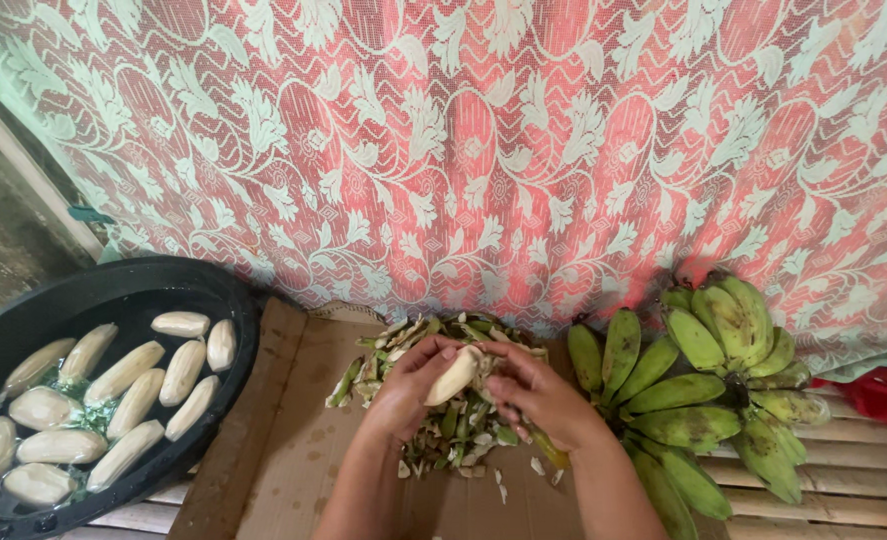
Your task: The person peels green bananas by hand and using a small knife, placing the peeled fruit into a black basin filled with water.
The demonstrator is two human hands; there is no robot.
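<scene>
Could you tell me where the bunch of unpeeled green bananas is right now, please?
In the head view the green bananas lie at the right, on the slatted surface just beyond the right hand, below the red lace curtain.

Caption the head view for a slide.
Two hands, left and right, hold a peeled banana over peels, between a basin and green bananas.

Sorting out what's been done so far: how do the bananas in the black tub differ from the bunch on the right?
The bananas in the tub are peeled, pale cream and separate, lying in water in the black tub. The green bunch is unpeeled, joined at the stalk, and lies dry on the slatted surface. Both are similar in shape.
</scene>
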